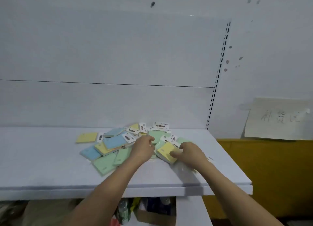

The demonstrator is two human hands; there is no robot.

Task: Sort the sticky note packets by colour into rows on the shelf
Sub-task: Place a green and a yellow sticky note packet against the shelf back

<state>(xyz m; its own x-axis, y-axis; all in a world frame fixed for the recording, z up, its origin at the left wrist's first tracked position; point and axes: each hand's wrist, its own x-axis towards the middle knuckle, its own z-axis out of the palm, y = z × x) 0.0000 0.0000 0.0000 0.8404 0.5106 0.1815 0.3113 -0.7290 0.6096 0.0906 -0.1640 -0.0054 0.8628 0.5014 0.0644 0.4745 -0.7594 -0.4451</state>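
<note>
Both your hands were down in the heap of sticky note packets (128, 144) on the white shelf (42, 158), and nothing was sorted yet: blue, green and yellow lay jumbled together, no row begun. This looked like the very first pick.

Your right hand (191, 152) had its fingers curled round the near edge of a yellow packet (166, 151), thumb on the top face, a real pinch rather than a flat press. That packet sat tilted on top of green ones just beyond and to the left of your grip.

Your left hand (143, 148) was curled over the middle of the pile, knuckles up; whether it actually held anything, I could not tell, since the fingertips were hidden.

Well to the left of both hands, 1 lone yellow packet (86, 137) lay apart from the heap, a likely seed for a yellow row.

Next, you needed to lift the yellow clear without dragging the greens beneath, then carry it across past your left hand to that open stretch of shelf.
</note>
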